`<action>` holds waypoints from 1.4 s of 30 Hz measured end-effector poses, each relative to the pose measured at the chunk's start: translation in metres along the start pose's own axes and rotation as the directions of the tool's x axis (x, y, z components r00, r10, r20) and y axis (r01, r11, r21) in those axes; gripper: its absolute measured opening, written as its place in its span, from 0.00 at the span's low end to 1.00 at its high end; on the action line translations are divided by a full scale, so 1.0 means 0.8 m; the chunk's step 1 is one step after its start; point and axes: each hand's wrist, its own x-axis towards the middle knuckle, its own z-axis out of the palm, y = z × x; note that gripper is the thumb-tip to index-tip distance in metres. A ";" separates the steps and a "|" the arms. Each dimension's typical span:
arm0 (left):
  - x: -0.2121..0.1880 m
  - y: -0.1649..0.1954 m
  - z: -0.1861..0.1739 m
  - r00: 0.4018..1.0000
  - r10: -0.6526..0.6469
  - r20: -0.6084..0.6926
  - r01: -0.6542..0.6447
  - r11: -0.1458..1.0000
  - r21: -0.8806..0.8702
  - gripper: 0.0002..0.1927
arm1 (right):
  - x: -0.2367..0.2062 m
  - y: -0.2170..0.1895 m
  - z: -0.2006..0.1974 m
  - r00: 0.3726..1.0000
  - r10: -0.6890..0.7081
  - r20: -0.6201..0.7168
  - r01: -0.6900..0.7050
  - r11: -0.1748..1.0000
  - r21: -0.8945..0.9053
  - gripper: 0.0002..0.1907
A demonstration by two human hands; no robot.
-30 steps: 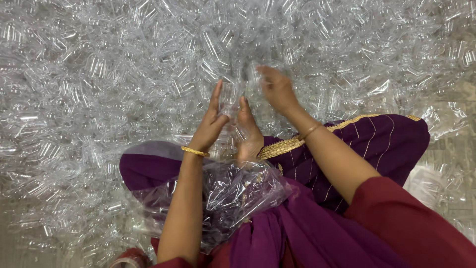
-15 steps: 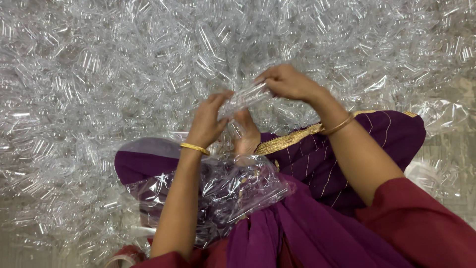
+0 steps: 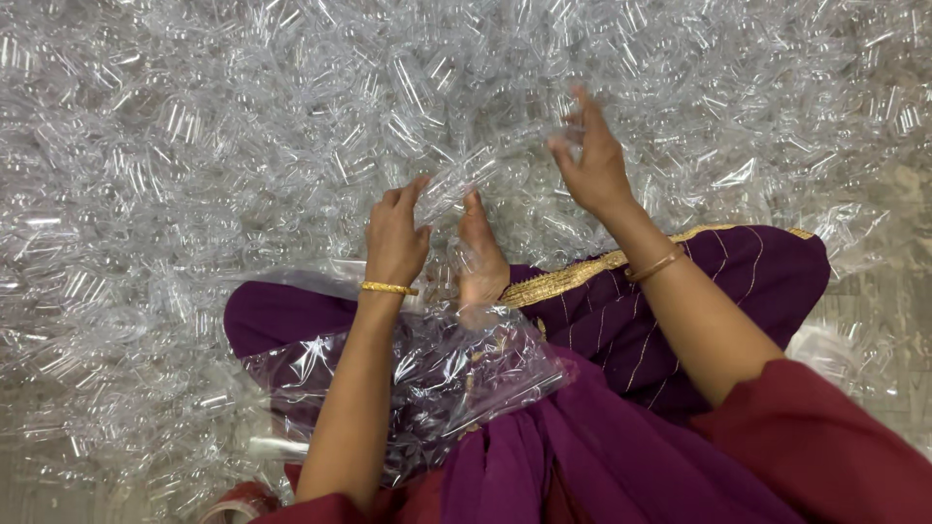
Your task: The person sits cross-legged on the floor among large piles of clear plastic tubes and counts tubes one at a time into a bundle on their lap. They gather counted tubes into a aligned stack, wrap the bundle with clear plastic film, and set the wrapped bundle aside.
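Observation:
My left hand [image 3: 393, 238], with a gold bangle at the wrist, grips a stack of clear plastic pieces [image 3: 454, 186] that sticks up and to the right from its fingers. My right hand [image 3: 592, 160] is stretched out over the heap of clear plastic pieces [image 3: 291, 126]. Its fingers are apart and the fingertips touch the heap; nothing shows in its grasp. My bare foot [image 3: 481, 262] lies between the two hands. A clear plastic bag [image 3: 427, 374] rests on my lap over the purple cloth.
Clear plastic pieces cover the floor on every side. My purple garment with a gold border [image 3: 680, 291] spreads to the right. A red sleeve [image 3: 825, 437] is at the lower right. Bare grey floor [image 3: 903, 291] shows at the right edge.
My right hand let go of the stack that both hands held and moved up and right onto the heap. My left hand kept the stack and shifted slightly.

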 end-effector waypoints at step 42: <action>-0.006 -0.011 -0.024 0.998 -0.033 -0.060 0.034 0.999 0.019 0.36 | 0.031 -0.012 0.015 0.991 0.127 0.029 -0.126 0.876 0.466 0.28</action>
